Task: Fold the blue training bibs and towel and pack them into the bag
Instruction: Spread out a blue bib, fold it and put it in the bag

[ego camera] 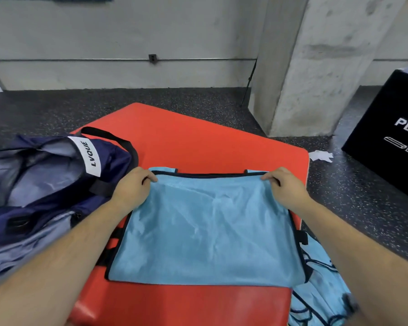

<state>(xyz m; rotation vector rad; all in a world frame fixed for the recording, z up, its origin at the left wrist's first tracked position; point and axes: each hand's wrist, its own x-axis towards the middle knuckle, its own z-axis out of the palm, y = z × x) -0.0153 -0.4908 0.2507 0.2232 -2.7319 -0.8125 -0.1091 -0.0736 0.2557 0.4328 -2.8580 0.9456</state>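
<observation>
A: Entry. Bib (205,227) lies flat on the red mat (198,137), middle to near side. Left hand (133,184) pinches its far-left corner and right hand (284,184) its far-right corner. Fingers (151,177) are narrow and curled onto the top layer at both corners.

B: Step in hand?

A: Judged to be laying a fold. The top layer's far edge sits just short of the black-bound edge beneath.

B: How to do it well?

A: Keep even tension between the two corners and set both down together, edge on edge. Then sweep the palms towards the near side to push the air out. The cloth looks slippery, so uneven release would probably skew the layers.

B: Material notes?

A: The bib is thin, pale blue and faintly shiny, with soft creases fanning from the centre. It has black binding along the edges and small black tabs at the sides. The mat is smooth red vinyl with rounded corners and a glossy near edge.

B: Bag?

A: Bag (45,184) is at left, touching the mat. It is crumpled navy nylon, mouth open to a pale lining, with a black strap and a white label.

B: Remaining items?

A: A pile (320,300) of pale blue cloth with dark cords lies near right, spilling off the mat. I cannot pick out the towel in it.
</observation>
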